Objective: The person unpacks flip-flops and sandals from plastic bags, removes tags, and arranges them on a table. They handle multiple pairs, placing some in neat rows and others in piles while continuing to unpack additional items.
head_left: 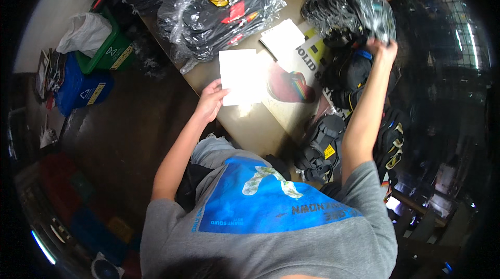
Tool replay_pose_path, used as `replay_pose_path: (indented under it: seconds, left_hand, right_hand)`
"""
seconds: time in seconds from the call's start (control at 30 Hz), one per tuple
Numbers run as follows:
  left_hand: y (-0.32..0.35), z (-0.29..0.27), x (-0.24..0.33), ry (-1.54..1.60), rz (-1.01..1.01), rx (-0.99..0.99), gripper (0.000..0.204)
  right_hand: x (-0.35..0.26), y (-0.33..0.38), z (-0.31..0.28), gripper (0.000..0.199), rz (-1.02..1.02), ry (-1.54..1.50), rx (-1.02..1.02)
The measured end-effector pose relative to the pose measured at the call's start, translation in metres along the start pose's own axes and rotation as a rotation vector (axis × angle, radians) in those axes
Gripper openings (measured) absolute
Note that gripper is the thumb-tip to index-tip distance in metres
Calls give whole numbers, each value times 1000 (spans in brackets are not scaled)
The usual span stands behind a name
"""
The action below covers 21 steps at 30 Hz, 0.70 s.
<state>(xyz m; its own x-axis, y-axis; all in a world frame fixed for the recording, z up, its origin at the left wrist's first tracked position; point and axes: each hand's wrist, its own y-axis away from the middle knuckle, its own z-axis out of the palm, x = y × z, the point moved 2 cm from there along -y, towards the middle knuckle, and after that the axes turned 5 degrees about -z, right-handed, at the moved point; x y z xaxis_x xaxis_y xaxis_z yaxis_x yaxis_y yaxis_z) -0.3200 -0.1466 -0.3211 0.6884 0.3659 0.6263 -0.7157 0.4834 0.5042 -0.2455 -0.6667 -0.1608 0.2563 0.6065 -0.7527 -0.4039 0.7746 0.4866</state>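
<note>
Nearest the lens is the person's grey shirt [271, 227] with its blue panel, filling the lower edge, and both bare forearms run up from it to the table [250, 123].

Off the table's left edge, down on the floor, sit a blue bin [80, 89] and a green bin [109, 50] with a white bag [83, 32] in it. At the table's left edge the left hand [211, 101] pinches the lower left corner of a white sheet [240, 76], thumb on top, fingers under. That sheet looks light and floppy; a corner pinch should let it droop, so a hold along an edge would likely keep it flatter. At the far end of the table lies a heap of black goods in clear wrap [219, 3] with yellow tags. A white pad [283, 38] rests just right of the sheet, and a poster [291, 89] with a red shape lies on the table beside it.

Over the table's right side the right hand [383, 50] is raised and closed around the bottom of a plastic-wrapped black bundle [351, 5], held clear of the surface. The film looks slick and crinkly, the contents soft and bulky, so a full-hand grip low on the gathered wrap seems the safer hold. Below it, along the table's right edge, black strapped gear [333, 143] is piled.
</note>
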Motion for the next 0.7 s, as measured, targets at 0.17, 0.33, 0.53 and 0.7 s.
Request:
replay_pose_path:
  seconds: [0.17,0.33,0.53,0.7]
  left_hand:
    - [27,15,6,-115,-387,-140,31]
    - [63,58,-45,-126,-706,-420,40]
    - [22,171,-65,174,-445,-425,35]
    - [42,283,-118,321,-441,-768,42]
  right_hand:
    - [34,-5,-37,49,-157,-180,-255]
    - [18,-13,-69,35,-305,-220,-308]
    - [0,161,-183,29,-164,-284,-386]
    - [17,303,-271,28,28,-295,-36]
